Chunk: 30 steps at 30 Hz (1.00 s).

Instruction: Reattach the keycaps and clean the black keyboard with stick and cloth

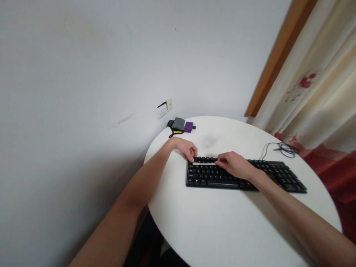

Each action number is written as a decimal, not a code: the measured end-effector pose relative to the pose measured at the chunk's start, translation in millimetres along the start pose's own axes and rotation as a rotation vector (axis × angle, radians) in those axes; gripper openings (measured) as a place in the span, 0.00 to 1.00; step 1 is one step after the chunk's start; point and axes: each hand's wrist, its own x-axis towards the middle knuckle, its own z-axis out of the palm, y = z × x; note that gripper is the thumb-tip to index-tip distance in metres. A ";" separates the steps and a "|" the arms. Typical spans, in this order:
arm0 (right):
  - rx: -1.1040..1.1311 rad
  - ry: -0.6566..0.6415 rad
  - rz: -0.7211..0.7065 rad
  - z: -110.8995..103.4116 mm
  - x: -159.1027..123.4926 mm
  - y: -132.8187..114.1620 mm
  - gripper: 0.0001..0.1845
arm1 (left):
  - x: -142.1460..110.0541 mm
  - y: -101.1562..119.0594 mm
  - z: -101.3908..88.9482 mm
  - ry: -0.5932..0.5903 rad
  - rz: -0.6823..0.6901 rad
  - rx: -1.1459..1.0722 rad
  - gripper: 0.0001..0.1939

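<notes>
A black keyboard (222,184) lies flat on the round white table. My right hand (230,163) pinches one end of a slim cream-white toothbrush (205,163) above the upper rows of keys. The brush lies nearly level, its head pointing left towards my other hand. I cannot tell whether the bristles touch the keys. At the keyboard's far left corner, my left hand (188,148) is closed, with thumb and fingers gripping the edge. My right hand and forearm cover part of the keys in the middle.
A grey, black and yellow pouch-like item (178,124) and a small purple cloth-like piece (188,127) lie near the wall. A coiled black cable (288,149) rests at the table's right. A wall socket (161,111) sits behind the table (211,226); a curtain (308,92) hangs right.
</notes>
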 end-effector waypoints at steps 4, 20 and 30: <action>-0.023 -0.001 0.008 -2.4 -0.2 4.0 0.13 | 0.8 -4.4 -1.4 -0.007 0.016 0.006 0.24; -0.055 0.040 0.013 2.2 -1.9 -4.2 0.14 | 7.1 1.6 4.0 0.021 -0.073 -0.012 0.25; -0.099 0.034 0.023 1.7 -4.3 -5.2 0.14 | 8.2 13.5 7.3 0.056 -0.117 0.135 0.29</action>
